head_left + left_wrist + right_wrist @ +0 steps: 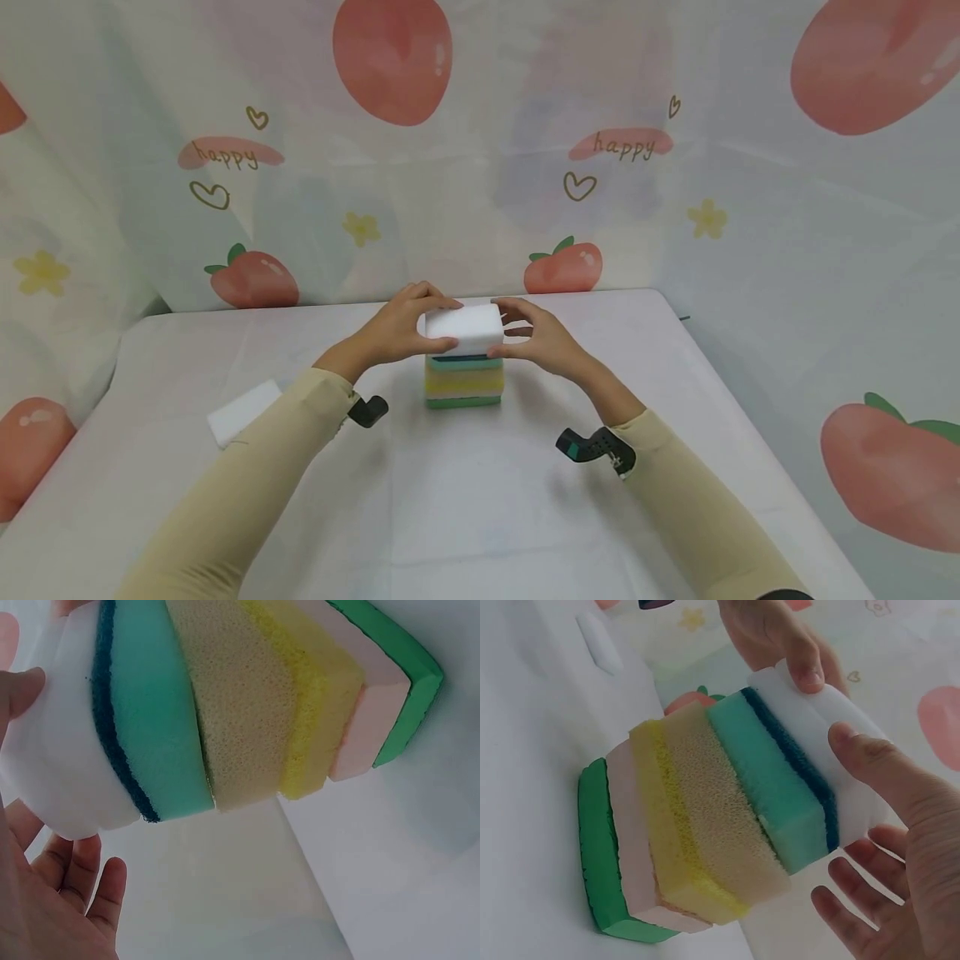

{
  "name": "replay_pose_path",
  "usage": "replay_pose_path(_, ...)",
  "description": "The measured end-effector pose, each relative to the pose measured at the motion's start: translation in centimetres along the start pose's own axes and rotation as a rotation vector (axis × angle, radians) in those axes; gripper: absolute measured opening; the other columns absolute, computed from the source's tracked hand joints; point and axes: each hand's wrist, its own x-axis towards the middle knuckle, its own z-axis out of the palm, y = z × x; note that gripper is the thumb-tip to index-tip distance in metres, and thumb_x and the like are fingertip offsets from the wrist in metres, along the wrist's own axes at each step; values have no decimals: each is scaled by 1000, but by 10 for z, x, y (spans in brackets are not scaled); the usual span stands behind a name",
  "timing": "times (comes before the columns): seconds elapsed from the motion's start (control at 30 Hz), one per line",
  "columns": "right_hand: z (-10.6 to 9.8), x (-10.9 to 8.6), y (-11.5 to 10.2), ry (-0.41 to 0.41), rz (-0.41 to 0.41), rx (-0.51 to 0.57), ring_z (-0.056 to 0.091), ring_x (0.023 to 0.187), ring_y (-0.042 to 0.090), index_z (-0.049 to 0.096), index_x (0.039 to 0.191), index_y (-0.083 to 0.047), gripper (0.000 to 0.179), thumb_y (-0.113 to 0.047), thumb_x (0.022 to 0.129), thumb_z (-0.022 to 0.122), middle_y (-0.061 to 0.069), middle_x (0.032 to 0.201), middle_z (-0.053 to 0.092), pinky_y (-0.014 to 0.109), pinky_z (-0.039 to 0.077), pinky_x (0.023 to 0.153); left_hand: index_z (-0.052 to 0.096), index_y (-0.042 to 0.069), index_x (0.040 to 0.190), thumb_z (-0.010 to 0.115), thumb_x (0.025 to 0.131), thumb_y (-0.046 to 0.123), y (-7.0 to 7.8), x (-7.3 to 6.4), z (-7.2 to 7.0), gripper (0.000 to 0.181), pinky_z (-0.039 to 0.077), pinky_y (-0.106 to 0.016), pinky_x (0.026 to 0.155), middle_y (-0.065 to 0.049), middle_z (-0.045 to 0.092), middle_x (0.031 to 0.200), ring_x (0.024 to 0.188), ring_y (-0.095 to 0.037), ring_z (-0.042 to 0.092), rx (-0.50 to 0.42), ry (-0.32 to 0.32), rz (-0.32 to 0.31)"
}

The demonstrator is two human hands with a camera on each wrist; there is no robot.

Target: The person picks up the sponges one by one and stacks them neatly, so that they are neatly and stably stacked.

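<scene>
A stack of sponges stands on the table, with a white sponge (465, 329) on top. A seam in the wrist views suggests two white pieces; I cannot tell for sure. Below come a teal sponge (769, 795) with a dark blue scouring layer, a beige sponge (236, 697), a yellow sponge (465, 382), a pale pink layer (634, 832) and a green layer (463, 402). My left hand (405, 327) grips the white sponge's left end between thumb and fingers. At its right end my right hand (551, 340) pinches it, thumb in front, fingertips behind.
Another white sponge (243, 412) lies flat on the white-covered table (480, 500), left of the stack beside my left sleeve. A printed cloth backdrop (465, 183) rises behind the table's far edge. Black wrist cameras (596, 447) sit at both cuffs.
</scene>
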Motion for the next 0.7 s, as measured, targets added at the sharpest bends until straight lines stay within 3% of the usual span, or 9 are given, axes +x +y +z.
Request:
replay_pose_path(0.3,-1,3,-6,10,-15,23,50,122,33,46,145,-5,73,-13,82,81,15,134,52,49,43,107,63,22,132,76,84,43,-1,0,-1,54,49,-41,91,0,54,118,113,-20,47,11,-13,-1)
replay_pose_path(0.7,1,4,-3,24,-37,-24,54,115,31,52,137,-7,64,-23,83,81,11,126,57,47,47,103,61,20,135,76,83,45,-2,-3,0,59,47,-42,94,0,54,119,112,-20,51,-36,-5,-2)
